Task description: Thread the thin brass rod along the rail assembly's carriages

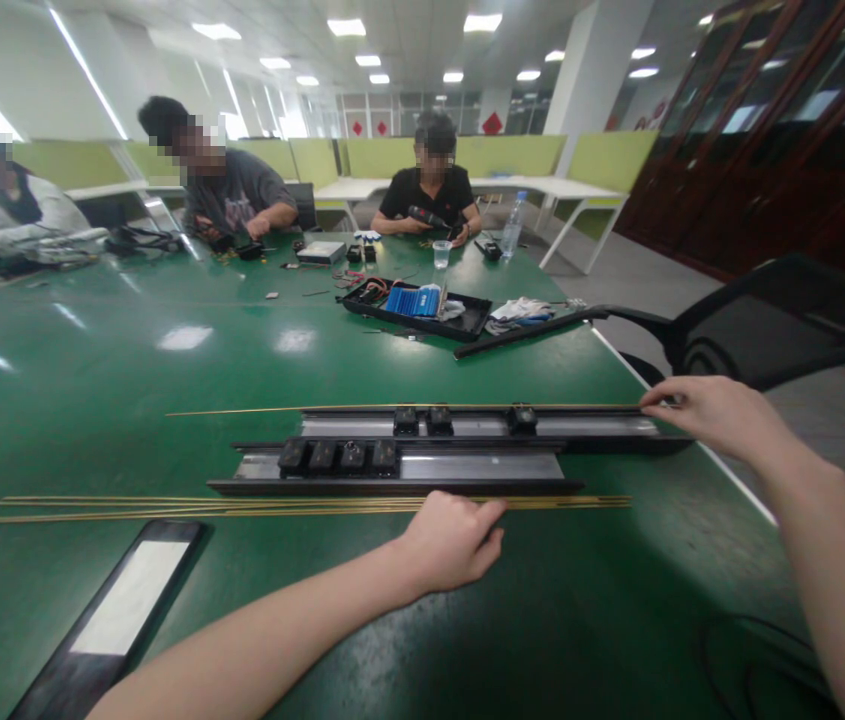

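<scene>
My right hand (pixel 714 415) pinches the right end of a thin brass rod (pixel 242 411) between thumb and fingers. This rod runs left along the far edge of the rear black-and-silver rail (pixel 579 426), which carries three small black blocks (pixel 439 420). A second rail (pixel 482 467) lies nearer to me, with several similar blocks (pixel 323 458) side by side towards its left. In front of it several long brass rods (pixel 167 506) lie in a loose bundle. My left hand (pixel 456 540) is at these rods with fingers curled; what its fingertips hold, if anything, is hidden.
A dark flat device with a pale panel (pixel 129 595) lies at front left. Beyond the rails are a black tray (pixel 467 318) with a blue finned part, gloves (pixel 519 314) and a black strip (pixel 519 332). Co-workers sit across the green table (pixel 92 400); a chair (pixel 782 320) stands right.
</scene>
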A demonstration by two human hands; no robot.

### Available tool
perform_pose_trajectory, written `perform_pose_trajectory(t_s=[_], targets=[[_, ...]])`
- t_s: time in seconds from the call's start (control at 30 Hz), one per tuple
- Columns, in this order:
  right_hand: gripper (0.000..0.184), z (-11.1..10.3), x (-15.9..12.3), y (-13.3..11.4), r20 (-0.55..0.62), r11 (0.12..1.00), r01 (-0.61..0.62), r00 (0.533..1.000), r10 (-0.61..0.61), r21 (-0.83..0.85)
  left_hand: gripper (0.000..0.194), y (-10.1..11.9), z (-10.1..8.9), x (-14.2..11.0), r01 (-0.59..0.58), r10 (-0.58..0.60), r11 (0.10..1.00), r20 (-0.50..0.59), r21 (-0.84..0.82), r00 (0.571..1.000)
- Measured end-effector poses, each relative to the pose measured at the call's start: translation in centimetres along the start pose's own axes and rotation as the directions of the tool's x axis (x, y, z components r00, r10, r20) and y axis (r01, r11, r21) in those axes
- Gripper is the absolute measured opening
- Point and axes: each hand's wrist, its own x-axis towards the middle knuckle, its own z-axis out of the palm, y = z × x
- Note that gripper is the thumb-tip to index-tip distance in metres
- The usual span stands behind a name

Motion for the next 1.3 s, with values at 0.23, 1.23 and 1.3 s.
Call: perform_pose_trajectory(t_s=[0.23, 1.23, 1.3], targets=[[0.033, -0.2, -0.2, 0.4, -0.015, 1.000, -0.017, 1.000, 0.017, 0.024, 0.034, 0.0, -0.1, 0.0, -0.001, 0.001, 1.000, -0.006, -0.013, 1.000], [0.033, 0.3, 0.0, 2.3, 0.020, 0.990, -0.135, 0.991, 0.135, 0.030, 0.033, 0.0, -0.2, -0.1, 0.002, -0.001, 1.000, 0.006, -0.023, 1.000], [0.034, 0.3, 0.0, 2.5, 0.019, 0.990, -0.135, 0.991, 0.134, 0.031, 0.033, 0.0, -0.2, -0.1, 0.002, -0.002, 1.000, 0.001, -0.019, 1.000]])
